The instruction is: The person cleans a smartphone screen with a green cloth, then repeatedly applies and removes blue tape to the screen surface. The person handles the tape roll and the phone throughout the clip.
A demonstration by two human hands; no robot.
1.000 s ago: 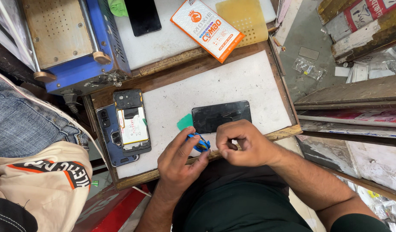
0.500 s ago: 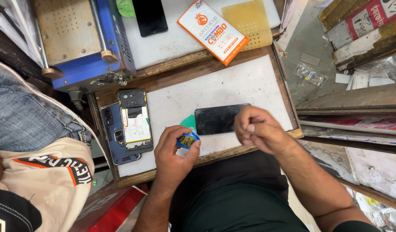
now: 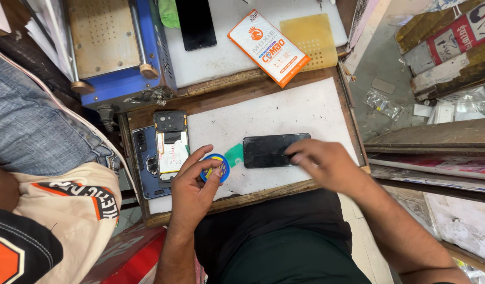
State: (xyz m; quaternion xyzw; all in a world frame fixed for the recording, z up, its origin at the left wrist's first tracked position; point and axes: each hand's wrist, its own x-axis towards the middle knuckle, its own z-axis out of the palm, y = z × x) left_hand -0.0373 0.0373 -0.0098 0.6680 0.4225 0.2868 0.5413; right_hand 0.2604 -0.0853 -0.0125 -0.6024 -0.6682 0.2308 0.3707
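White work mat [image 3: 284, 113] on a wooden bench, bearing an opened phone body [image 3: 171, 144] at its left edge. Right hand [image 3: 326, 163], blurred, fingers loosely spread, rests on the black screen panel [image 3: 268, 151] at centre. Left hand [image 3: 192, 181] grips a small round blue tin [image 3: 215, 168] just beside the panel.

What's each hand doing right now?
Left hand: closed on a small round blue tin.
Right hand: open, empty, fingers on the black phone screen, motion-blurred.
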